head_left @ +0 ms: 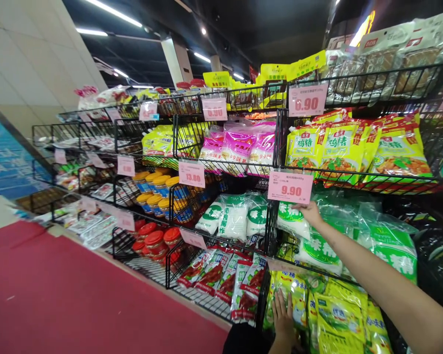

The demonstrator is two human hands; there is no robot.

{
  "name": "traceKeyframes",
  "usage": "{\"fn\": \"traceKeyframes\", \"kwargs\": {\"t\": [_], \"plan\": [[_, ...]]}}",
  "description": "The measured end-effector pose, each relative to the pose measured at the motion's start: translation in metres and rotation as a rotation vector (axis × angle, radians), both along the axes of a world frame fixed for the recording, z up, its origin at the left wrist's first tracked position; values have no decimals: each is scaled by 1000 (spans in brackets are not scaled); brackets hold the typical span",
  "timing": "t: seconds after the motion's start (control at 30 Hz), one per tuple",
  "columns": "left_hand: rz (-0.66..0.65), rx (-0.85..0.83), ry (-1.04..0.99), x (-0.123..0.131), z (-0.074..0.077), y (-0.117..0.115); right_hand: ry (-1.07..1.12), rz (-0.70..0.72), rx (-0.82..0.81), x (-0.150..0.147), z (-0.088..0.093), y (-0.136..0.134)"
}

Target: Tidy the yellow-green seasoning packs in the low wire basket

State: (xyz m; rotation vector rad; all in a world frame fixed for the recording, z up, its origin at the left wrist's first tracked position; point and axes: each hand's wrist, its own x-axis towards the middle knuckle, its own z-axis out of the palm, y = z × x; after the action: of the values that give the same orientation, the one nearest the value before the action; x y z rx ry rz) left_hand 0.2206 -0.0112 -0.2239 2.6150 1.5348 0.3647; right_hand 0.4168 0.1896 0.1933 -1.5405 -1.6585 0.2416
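Observation:
My right hand (309,215) reaches in from the right and pinches the top of a white-and-green MSG bag (294,227) in a wire basket, just below a pink 9.90 price tag (290,187). Part of the fingertips is hard to make out there. More green MSG bags (321,251) lie beside and under my forearm. Lower down, my left hand (282,314) rests with fingers stretched out against a yellow seasoning bag (297,290) on the bottom shelf. Further yellow bags (339,314) lie to its right.
Black wire baskets rise in tiers. Yellow chicken-essence bags (337,145) sit above my right hand. To the left are red-wrapped packets (243,290), red-lidded jars (155,241) and yellow-lidded jars (158,184). Red flooring (77,295) runs along the shelf's left side.

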Motion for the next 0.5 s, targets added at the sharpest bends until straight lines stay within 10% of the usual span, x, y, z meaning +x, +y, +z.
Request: {"fn": "traceKeyframes", "kwargs": {"t": [0.2, 0.5], "plan": [[36, 193, 11, 4, -2, 3, -345, -129, -386, -11, -18, 15], [24, -72, -8, 7, -8, 4, -680, -261, -649, -67, -19, -3]]}}
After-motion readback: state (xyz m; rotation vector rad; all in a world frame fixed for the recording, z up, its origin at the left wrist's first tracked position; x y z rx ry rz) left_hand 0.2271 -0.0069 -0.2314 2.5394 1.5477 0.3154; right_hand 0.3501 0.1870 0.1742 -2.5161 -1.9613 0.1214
